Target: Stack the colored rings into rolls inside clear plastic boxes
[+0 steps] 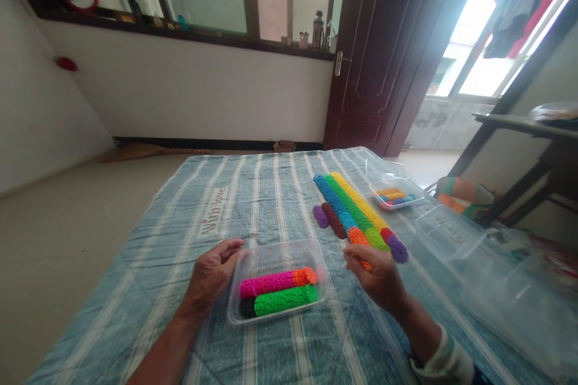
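My left hand (215, 272) has its fingers curled on the left rim of a clear plastic container (280, 251). Inside it lie a pink roll (266, 283) with an orange end and a green roll (286, 299) with a black end, both with a bumpy surface of stacked discs. My right hand (377, 277) is closed at the orange end (359, 237) of a long blue roll (333, 197); orange shows above and below its fingers. Beside that lie a green roll (352, 207), a yellow roll (356, 195) with red and purple at its near end, a brown roll (333, 221) and a short purple roll (321, 216).
A striped cloth (176, 240) covers the table. At the right stand a small open container (397, 200) with coloured rolls and larger clear plastic boxes (451, 231). Beyond the table are a dark door (374, 54) and a wall ledge (203, 36) with small items.
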Demonstrator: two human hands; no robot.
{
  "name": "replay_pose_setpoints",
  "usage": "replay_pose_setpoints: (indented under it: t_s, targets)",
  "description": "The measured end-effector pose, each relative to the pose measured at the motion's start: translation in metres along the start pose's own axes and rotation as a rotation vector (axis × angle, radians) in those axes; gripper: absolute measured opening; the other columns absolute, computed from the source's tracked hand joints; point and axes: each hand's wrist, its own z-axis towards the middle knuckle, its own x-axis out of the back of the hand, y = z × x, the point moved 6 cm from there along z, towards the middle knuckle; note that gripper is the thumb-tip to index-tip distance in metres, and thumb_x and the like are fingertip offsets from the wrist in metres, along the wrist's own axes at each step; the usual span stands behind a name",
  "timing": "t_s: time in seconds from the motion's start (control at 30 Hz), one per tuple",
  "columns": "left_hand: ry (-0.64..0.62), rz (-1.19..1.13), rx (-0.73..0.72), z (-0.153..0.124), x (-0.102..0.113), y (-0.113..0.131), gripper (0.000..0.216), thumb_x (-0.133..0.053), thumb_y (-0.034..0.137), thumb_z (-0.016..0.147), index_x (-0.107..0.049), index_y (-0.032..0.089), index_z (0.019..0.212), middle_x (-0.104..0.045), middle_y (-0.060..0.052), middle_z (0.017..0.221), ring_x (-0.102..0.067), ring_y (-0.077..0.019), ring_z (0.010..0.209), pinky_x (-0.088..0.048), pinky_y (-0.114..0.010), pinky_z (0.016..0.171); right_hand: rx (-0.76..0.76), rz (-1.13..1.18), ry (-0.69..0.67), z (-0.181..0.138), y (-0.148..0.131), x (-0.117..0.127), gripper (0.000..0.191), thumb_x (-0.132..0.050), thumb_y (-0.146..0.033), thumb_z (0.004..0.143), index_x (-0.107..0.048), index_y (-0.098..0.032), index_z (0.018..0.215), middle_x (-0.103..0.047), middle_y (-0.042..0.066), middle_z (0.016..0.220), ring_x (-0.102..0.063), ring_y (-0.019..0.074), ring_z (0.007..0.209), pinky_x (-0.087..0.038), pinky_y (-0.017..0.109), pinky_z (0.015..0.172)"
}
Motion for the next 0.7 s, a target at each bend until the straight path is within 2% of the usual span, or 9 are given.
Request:
replay_pose_setpoints:
  t_s: [0.3, 0.4, 0.47, 0.6, 0.7]
  targets:
    - [0.001, -0.016, -0.004, 0.002, -0.001, -0.001, 0.039, -0.073, 0.038, 0.060, -0.068, 0.016, 0.092, -0.076, -0.006, 0.082, -0.072, -0.0260, 0.083, -0.057, -0.029, 0.065, -0.018, -0.035, -0.092, -0.001, 0.000, -0.010, 0.015, -0.054, -0.019, 0.088, -0.067, -0.021, 0.081, -0.070, 0.001, 0.069, -0.066, 0.0155, 0.063, -0.051, 0.027, 0.061]
    - [0.009, 0.001, -0.013, 0.001, -0.001, 0.001, 0.038, -0.073, 0.039, 0.060, -0.068, 0.017, 0.090, -0.077, -0.006, 0.084, -0.072, -0.0256, 0.085, -0.057, -0.028, 0.068, -0.023, -0.080, -0.148, 0.004, 0.003, -0.012, 0.015, -0.053, -0.018, 0.088, -0.067, -0.021, 0.086, -0.072, 0.003, 0.075, -0.067, 0.0174, 0.068, -0.051, 0.029, 0.066]
    - [0.010, 0.004, -0.025, 0.000, -0.002, 0.003, 0.037, -0.072, 0.039, 0.059, -0.069, 0.017, 0.089, -0.077, -0.006, 0.084, -0.071, -0.0253, 0.085, -0.056, -0.028, 0.069, -0.051, -0.133, -0.232, 0.015, 0.009, -0.015, 0.015, -0.055, -0.017, 0.086, -0.068, -0.020, 0.093, -0.073, 0.005, 0.085, -0.069, 0.0194, 0.077, -0.052, 0.031, 0.072]
    - [0.004, -0.003, -0.041, -0.003, -0.002, 0.008, 0.035, -0.072, 0.039, 0.059, -0.069, 0.017, 0.087, -0.077, -0.005, 0.081, -0.071, -0.0258, 0.083, -0.056, -0.028, 0.068, -0.077, -0.279, -0.503, 0.051, 0.027, -0.027, 0.029, -0.061, -0.012, 0.078, -0.067, -0.020, 0.106, -0.071, 0.007, 0.103, -0.066, 0.0236, 0.096, -0.050, 0.037, 0.084]
    - [0.001, -0.001, -0.044, -0.004, -0.001, 0.009, 0.035, -0.071, 0.040, 0.060, -0.069, 0.017, 0.087, -0.077, -0.005, 0.080, -0.072, -0.0253, 0.081, -0.056, -0.027, 0.066, -0.084, -0.343, -0.579, 0.085, 0.047, -0.035, 0.034, -0.062, -0.012, 0.076, -0.068, -0.020, 0.109, -0.069, 0.009, 0.111, -0.063, 0.0263, 0.105, -0.048, 0.040, 0.090]
